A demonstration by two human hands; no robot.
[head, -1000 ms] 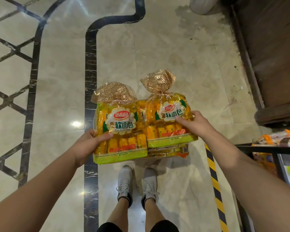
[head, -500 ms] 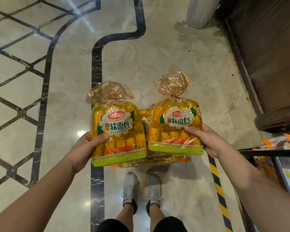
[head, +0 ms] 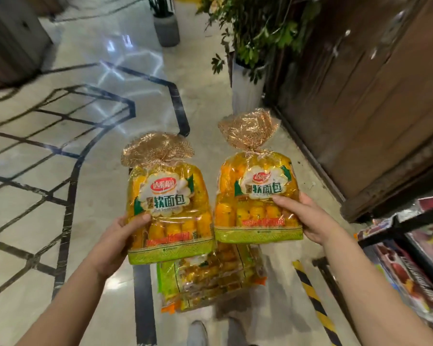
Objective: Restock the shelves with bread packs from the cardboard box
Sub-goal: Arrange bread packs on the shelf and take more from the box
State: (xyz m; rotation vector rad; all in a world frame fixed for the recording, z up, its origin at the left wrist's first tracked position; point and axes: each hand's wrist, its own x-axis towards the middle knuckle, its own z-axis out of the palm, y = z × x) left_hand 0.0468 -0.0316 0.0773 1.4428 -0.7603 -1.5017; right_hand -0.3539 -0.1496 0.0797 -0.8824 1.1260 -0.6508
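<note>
Carrying seems the step in hand: the left hand (head: 115,236) grips one bread pack (head: 170,208) at centre frame, thumb over its front, and the right hand (head: 308,216) grips a second bread pack (head: 256,196) just right of it, above more packs (head: 210,278) lying lower centre; no cardboard box shows. Next probably comes a turn to the shelf (head: 410,217) at lower right, setting each pack in uncrushed. Glossy marble floor (head: 60,245) with dark inlay fills the left, a potted plant (head: 248,33) and wooden wall (head: 373,96) the top right
</note>
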